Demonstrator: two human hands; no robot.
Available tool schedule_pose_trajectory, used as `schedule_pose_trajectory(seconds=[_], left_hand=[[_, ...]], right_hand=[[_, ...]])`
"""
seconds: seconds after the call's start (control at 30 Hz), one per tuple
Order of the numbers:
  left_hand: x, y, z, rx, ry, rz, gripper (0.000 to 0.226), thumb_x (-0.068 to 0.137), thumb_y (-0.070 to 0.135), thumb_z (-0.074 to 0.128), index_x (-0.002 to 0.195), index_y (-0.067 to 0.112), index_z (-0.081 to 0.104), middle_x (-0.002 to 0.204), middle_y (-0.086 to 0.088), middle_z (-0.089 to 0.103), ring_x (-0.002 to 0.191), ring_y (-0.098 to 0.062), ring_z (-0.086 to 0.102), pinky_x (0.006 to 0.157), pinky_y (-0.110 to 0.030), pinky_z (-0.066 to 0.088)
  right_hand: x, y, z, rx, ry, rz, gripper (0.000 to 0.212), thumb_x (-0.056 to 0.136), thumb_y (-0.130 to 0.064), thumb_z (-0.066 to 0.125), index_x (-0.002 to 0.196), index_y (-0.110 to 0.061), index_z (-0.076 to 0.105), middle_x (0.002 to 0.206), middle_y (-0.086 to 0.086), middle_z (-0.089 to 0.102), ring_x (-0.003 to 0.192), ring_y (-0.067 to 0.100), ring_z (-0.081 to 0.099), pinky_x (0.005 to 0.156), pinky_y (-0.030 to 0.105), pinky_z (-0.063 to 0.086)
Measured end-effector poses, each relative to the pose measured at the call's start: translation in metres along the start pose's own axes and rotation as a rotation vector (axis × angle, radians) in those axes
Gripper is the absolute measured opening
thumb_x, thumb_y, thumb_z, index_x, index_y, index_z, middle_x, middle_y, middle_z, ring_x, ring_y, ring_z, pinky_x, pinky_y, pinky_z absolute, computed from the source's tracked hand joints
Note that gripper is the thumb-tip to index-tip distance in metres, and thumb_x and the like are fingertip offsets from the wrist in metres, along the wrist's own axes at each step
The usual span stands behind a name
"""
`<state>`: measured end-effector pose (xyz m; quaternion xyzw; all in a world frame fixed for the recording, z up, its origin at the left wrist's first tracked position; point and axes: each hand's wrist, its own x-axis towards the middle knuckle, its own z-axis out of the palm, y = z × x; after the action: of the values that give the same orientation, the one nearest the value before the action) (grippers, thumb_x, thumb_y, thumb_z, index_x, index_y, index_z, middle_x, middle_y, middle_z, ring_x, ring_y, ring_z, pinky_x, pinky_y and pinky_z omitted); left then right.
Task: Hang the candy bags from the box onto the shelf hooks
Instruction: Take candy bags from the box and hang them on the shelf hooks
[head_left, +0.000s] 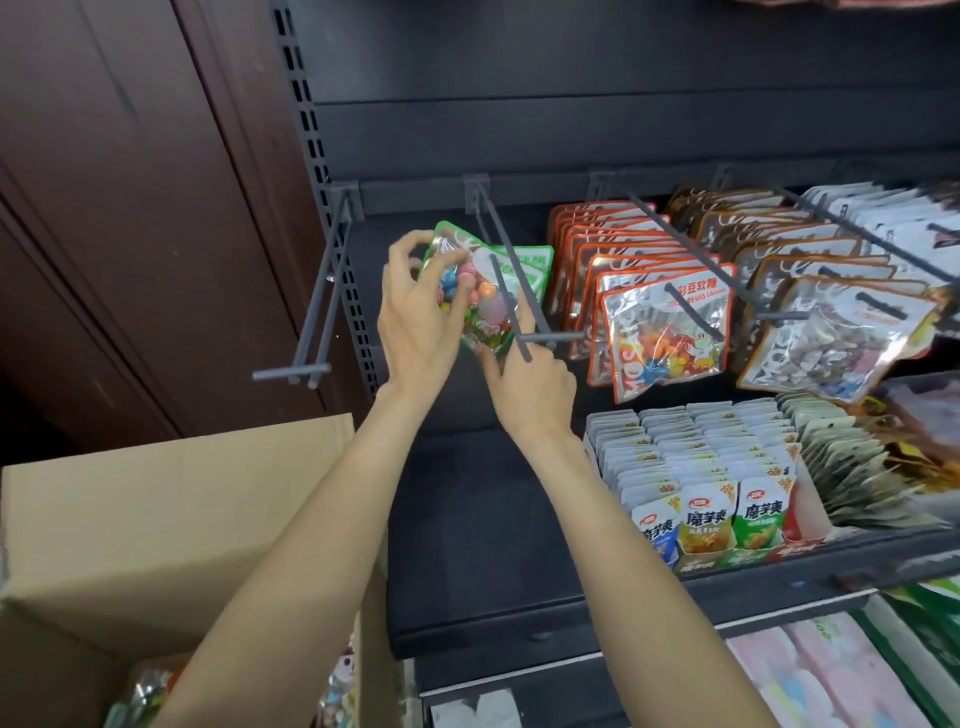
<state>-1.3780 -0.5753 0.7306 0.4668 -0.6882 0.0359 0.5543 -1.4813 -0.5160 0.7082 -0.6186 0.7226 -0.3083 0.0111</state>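
Observation:
A green-edged candy bag full of coloured sweets hangs on a grey shelf hook, with a second green bag behind it. My left hand grips the front bag's left side. Under the bag's lower right corner, my right hand holds it with a finger stretched along the hook. The cardboard box sits at lower left with more candy bags inside.
An empty double hook sticks out to the left. Orange-edged candy bags and dark-edged bags fill the hooks on the right. Snack packs stand on the shelf below. A wooden cabinet is at the left.

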Motion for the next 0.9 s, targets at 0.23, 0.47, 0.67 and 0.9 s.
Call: schedule_pose_trajectory(seconds=[0.23, 0.47, 0.67, 0.9], left_hand=[[-0.021, -0.003, -0.004, 0.135, -0.225, 0.057, 0.063, 0.083, 0.012, 0.064, 0.143, 0.017, 0.044, 0.158, -0.012, 0.022, 0.143, -0.033, 0.024, 0.111, -0.051, 0.032], [-0.041, 0.015, -0.019, 0.124, -0.217, 0.020, 0.058, 0.090, 0.018, 0.060, 0.145, 0.021, 0.040, 0.158, -0.009, 0.022, 0.145, -0.029, 0.019, 0.114, -0.037, 0.018], [-0.074, 0.028, -0.062, -0.020, -0.158, -0.092, 0.040, 0.095, 0.023, 0.055, 0.135, 0.022, 0.050, 0.127, 0.006, 0.058, 0.125, -0.013, 0.044, 0.105, -0.021, 0.031], [-0.166, 0.007, -0.169, -0.010, -0.069, -0.215, 0.014, 0.094, 0.026, 0.048, 0.100, 0.028, 0.061, 0.088, 0.020, 0.064, 0.087, -0.001, 0.061, 0.084, -0.017, 0.043]], right_hand=[[-0.014, 0.009, -0.006, 0.025, -0.109, -0.068, 0.074, 0.101, -0.040, 0.041, 0.154, -0.026, -0.008, 0.118, 0.011, 0.061, 0.102, 0.038, 0.060, 0.077, 0.040, 0.043], [-0.043, 0.026, -0.014, 0.128, -0.049, -0.145, 0.067, 0.099, -0.039, 0.045, 0.154, -0.019, 0.012, 0.132, 0.012, 0.047, 0.115, 0.031, 0.051, 0.078, 0.040, 0.045], [-0.079, 0.036, -0.023, 0.113, -0.079, -0.164, 0.056, 0.099, -0.037, 0.047, 0.150, -0.019, 0.030, 0.152, 0.012, 0.033, 0.136, 0.030, 0.032, 0.103, 0.036, 0.033], [-0.145, 0.011, -0.014, 0.457, -0.224, -0.410, 0.039, 0.097, -0.037, 0.044, 0.131, -0.022, 0.056, 0.117, -0.008, 0.062, 0.107, 0.008, 0.055, 0.084, 0.020, 0.041]])
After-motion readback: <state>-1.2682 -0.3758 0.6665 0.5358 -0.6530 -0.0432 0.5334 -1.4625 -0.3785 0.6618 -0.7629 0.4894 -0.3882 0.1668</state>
